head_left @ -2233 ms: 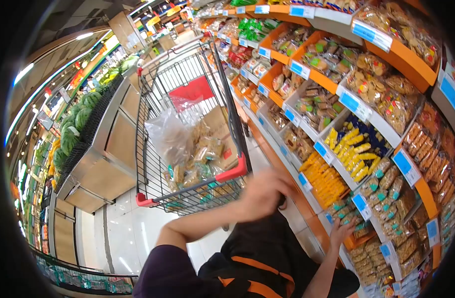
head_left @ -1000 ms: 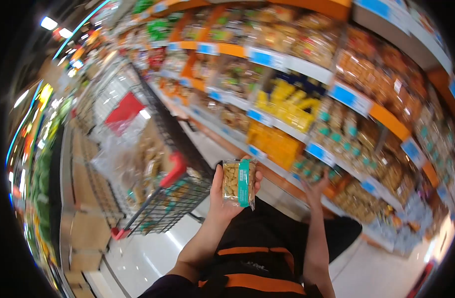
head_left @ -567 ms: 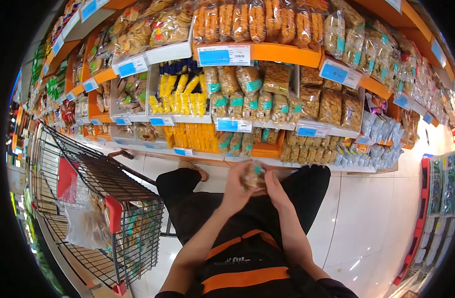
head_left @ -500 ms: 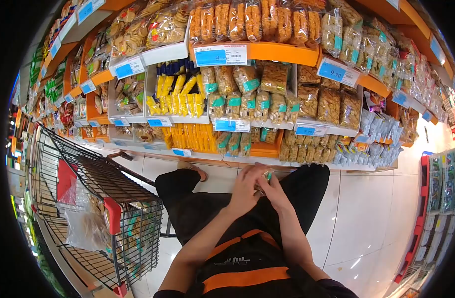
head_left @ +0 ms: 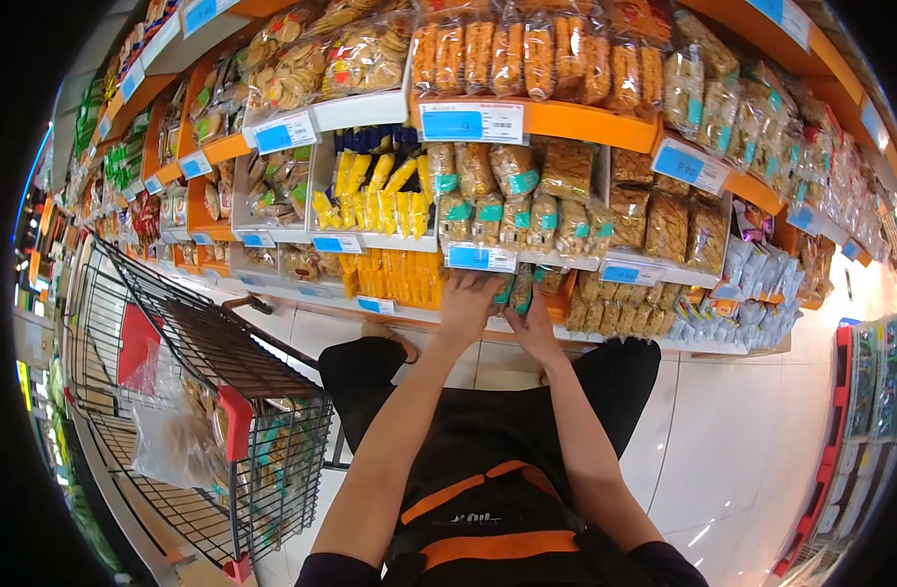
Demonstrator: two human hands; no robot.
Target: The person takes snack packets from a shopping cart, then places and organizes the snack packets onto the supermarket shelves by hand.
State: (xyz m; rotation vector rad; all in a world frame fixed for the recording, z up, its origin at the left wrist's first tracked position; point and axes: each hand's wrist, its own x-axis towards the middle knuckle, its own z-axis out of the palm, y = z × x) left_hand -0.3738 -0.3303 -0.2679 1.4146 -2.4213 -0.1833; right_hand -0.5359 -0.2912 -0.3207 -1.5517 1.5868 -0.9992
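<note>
Both hands reach into the lowest shelf row, at packets with teal labels. My left hand (head_left: 468, 305) lies over the left packets of that row, its fingertips partly hidden under the shelf edge. Just right of it, my right hand (head_left: 534, 328) has its fingers around a small teal-labelled packet (head_left: 523, 290), which stands upright in the row. Yellow-orange packets (head_left: 394, 278) fill the bin to the left. On the shelf above are more teal-labelled packets (head_left: 515, 217), behind a blue and white price tag (head_left: 481, 257).
A wire shopping cart (head_left: 235, 426) with red corners stands at the left, holding a clear plastic bag (head_left: 177, 445) and several packets. Brown snack packets (head_left: 620, 305) lie right of my hands. Another rack (head_left: 877, 382) stands at the far right, beyond the tiled floor (head_left: 708, 430).
My hands were together above my lap around a small packet. They have since moved forward to the lowest shelf row and parted slightly. Earlier, the view turned from the cart towards the shelf.
</note>
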